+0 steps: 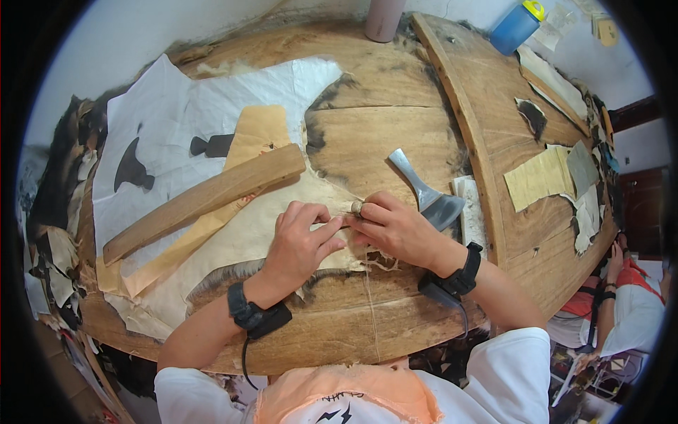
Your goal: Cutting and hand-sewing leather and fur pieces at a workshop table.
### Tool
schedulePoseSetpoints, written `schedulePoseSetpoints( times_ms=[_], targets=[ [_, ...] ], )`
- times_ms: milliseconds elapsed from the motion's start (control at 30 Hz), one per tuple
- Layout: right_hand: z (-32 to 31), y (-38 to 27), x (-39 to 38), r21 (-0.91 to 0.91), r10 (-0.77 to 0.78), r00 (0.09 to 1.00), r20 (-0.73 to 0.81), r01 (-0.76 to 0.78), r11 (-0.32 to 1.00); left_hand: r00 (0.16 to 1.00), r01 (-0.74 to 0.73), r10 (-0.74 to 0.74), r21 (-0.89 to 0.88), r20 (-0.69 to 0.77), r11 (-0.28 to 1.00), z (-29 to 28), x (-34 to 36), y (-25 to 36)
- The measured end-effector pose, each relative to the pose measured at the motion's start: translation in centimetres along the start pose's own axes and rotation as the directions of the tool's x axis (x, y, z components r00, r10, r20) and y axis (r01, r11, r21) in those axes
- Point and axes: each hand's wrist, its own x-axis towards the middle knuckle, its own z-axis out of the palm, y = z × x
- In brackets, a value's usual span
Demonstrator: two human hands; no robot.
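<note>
A pale hide (247, 230), dark fur showing along its edges, lies on the wooden work board. My left hand (304, 237) pinches the hide's right edge between thumb and fingers. Close against it, my right hand (395, 225) has its fingers closed at the same edge; what they grip is too small to make out. A ring-like thimble (357, 208) sits on a right-hand finger. From the hide below my fingers a thin thread (369, 304) trails toward me. Beyond my right hand rests a metal tool with a flared blade (429, 198).
A wooden bar (205, 201) weighs on brown paper and a white sheet (166, 99) at left. A raised wooden strip (462, 120) crosses the board. Farther right lie hide scraps (537, 177) and a blue bottle (515, 30). Another person (625, 304) works at far right.
</note>
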Motion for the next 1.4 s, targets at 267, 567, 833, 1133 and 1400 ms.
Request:
schedulePoseSetpoints(
  times_ms=[267, 567, 833, 1133, 1400],
  targets=[
    [0.4, -0.3, 0.3, 0.067, 0.126, 0.992, -0.031, -0.124, 0.99, 0.996, 0.074, -0.076, -0.039, -0.05, 0.997, 0.3, 0.2, 0.2],
    [1.0, -0.3, 1.1, 0.162, 0.188, 0.968, -0.168, -0.161, 0.974, 0.991, 0.103, -0.11, -0.104, -0.07, 0.989, -0.1, 0.4, -0.4],
    [-0.7, -0.3, 1.3, 0.543, 0.588, 0.808, -0.041, -0.476, 0.692, 0.984, 0.168, -0.175, -0.174, -0.028, 0.97, -0.2, 0.7, -0.8],
    [-0.1, 0.8, 1.4, 0.333, 0.384, 0.923, -0.036, -0.351, 0.875, 0.98, 0.196, -0.2, -0.135, -0.017, 0.971, -0.1, 0.9, -0.5],
    [-0.2, 0.9, 1.5, 0.359, 0.362, 0.932, 0.007, -0.34, 0.869, 0.986, 0.157, -0.165, -0.158, -0.038, 0.975, -0.1, 0.7, -0.7]
  ],
)
